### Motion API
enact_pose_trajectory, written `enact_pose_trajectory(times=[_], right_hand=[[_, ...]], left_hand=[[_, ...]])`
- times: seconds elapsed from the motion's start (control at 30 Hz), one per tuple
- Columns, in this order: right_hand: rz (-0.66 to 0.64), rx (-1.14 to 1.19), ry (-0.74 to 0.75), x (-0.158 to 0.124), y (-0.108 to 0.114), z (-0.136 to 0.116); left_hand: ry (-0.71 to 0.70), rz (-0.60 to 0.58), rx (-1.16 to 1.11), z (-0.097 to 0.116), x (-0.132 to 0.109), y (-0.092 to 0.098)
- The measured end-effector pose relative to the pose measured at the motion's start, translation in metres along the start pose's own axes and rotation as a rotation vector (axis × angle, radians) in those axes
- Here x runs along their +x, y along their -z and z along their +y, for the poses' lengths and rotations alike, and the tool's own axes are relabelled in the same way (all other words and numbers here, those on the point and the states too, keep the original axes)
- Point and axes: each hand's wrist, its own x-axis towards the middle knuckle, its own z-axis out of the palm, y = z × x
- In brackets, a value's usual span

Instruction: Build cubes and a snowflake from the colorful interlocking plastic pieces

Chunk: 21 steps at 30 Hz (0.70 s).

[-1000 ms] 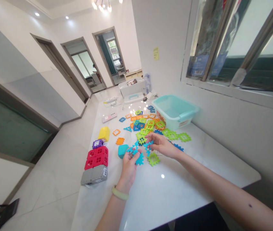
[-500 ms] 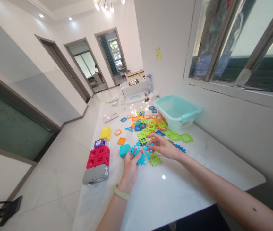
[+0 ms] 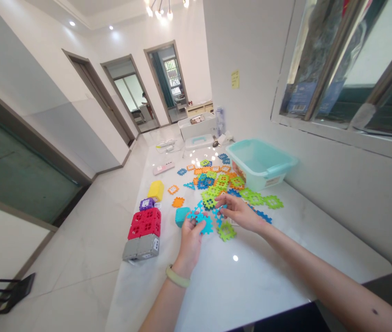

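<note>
Our left hand (image 3: 190, 244) was curled shut on the near edge of a cluster of blue plastic lattice tiles (image 3: 204, 220), just ahead of us, while our half-open right hand (image 3: 239, 213) rested its fingertips (image 3: 222, 210) on the cluster's right end. Little had changed: both hands stayed there, a green lattice tile (image 3: 226, 232) just below the right hand, a teal block (image 3: 182, 216) just left of the cluster.

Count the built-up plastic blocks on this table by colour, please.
Yellow block: 1
Purple block: 1
Red block: 1
Grey block: 1
Teal block: 1
Total: 5

The red and grey ones each look like one long block, though either could be two joined.
</note>
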Motion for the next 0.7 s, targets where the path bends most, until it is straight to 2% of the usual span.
enact_pose_trajectory(times=[0.7], right_hand=[[0.006, -0.024, -0.031, 0.0013, -0.0006, 0.0013]], left_hand=[[-0.023, 0.025, -0.078, -0.0045, 0.0008, 0.0004]])
